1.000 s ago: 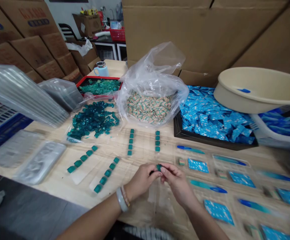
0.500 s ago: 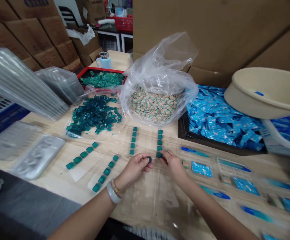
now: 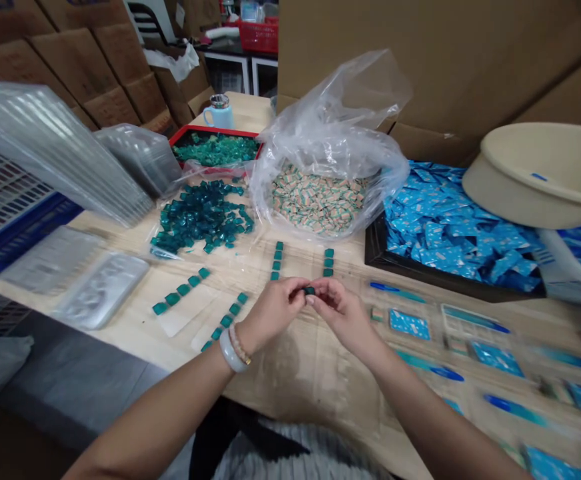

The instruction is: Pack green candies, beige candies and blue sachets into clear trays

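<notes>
Inward from the table's (image 3: 290, 373) near edge, a green piece (image 3: 309, 291) is being pinched by the left hand (image 3: 276, 310) and right hand (image 3: 344, 312); dropping is probably being risked by so small a hold.

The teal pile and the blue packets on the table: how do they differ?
Color: the teal pile is dark blue-green, while the blue packets are bright with pale printed marks.
Shape: the pile's pieces are small and chunky; the packets are larger and flatter.
Holder: the packets fill a black tray; the pile has none.
Both are loose heaps of many items.
</notes>
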Motion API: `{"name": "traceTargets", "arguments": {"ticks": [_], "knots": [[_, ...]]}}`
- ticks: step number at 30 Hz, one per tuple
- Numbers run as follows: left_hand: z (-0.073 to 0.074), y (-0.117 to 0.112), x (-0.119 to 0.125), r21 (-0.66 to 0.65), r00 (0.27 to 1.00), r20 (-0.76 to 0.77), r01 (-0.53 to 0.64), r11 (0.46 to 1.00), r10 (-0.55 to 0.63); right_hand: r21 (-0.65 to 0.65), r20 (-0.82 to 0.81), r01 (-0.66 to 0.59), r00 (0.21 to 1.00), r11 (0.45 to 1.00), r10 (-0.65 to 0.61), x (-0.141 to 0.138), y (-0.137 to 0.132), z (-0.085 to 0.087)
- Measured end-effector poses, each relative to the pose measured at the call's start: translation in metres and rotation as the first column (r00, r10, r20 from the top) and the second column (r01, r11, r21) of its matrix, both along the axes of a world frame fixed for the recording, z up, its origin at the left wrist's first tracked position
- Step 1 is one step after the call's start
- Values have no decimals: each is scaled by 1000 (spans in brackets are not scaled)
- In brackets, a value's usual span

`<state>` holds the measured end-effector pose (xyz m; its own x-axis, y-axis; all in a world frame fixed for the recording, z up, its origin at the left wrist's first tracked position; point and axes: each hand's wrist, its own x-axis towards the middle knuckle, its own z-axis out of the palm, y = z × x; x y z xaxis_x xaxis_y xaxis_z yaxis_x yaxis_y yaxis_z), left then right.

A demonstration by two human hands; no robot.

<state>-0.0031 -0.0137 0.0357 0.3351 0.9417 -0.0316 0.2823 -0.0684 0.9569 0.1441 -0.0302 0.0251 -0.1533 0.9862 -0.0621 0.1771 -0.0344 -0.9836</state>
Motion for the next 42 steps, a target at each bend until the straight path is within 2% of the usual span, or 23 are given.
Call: {"name": "traceTargets", "arguments": {"ticks": [2,4,7,12,16,18,20,22,24,26,27,29,31,33,34,35,37,39,40,42], "knots": [[-7,-15,-5,-113,999,39,-25,993,30,-33,-63,-45,997,998,43,-5,-16,-2],[-16,-31,-8,-259,993,119,27,965,4,-68,-124,-75,990,995,66,-9,-33,-9],[-28,-49,-8,-331,987,158,68,941,-16,-91,-138,-43,990,995,30,-13,-55,-22],[-29,-57,-12,-255,998,47,-23,967,37,10,-38,13,999,1000,-12,-16,-57,-32],[-28,-61,-28,-7,990,-129,-66,998,64,80,151,61,986,995,-73,-16,-42,-29],[-32,-65,-32,57,985,-149,-75,996,82,99,205,47,976,994,-67,-17,-39,-29],[-36,-66,-31,7,985,-106,-138,990,138,52,166,9,986,999,-18,-21,-40,-30],[-39,-64,-25,-76,975,-40,-221,972,218,-35,50,-27,998,999,29,-25,-43,-29],[-39,-59,-19,-116,970,-5,-240,964,241,-78,-35,-46,998,996,43,-28,-44,-26],[-36,-57,-19,-85,979,-26,-204,975,202,-32,2,-20,1000,999,20,-27,-43,-23],[-33,-58,-21,-39,983,-64,-176,984,173,20,80,-1,997,1000,0,-26,-41,-22],[-28,-64,-31,86,977,-203,-54,995,71,140,319,-46,948,989,-1,-22,-36,-20],[-26,-72,-42,177,919,-390,138,975,-60,180,583,-211,810,961,69,-22,-30,-21],[-27,-79,-50,172,830,-531,303,937,-170,97,769,-391,613,915,181,-26,-24,-24],[-29,-82,-52,157,797,-569,346,925,-201,45,823,-450,523,892,222,-29,-21,-26],[-30,-83,-53,147,778,-591,366,919,-215,0,860,-489,445,872,249,-33,-18,-28],[-33,-84,-52,137,760,-610,381,914,-225,-51,898,-538,344,842,274,-40,-13,-31],[-34,-85,-49,135,755,-616,382,914,-224,-69,908,-562,306,824,285,-44,-10,-34],[-34,-87,-48,135,757,-615,376,917,-220,-71,903,-562,314,824,292,-44,-10,-35],[-30,-88,-49,135,775,-593,366,921,-221,-67,869,-528,386,847,309,-39,-12,-36]]}}
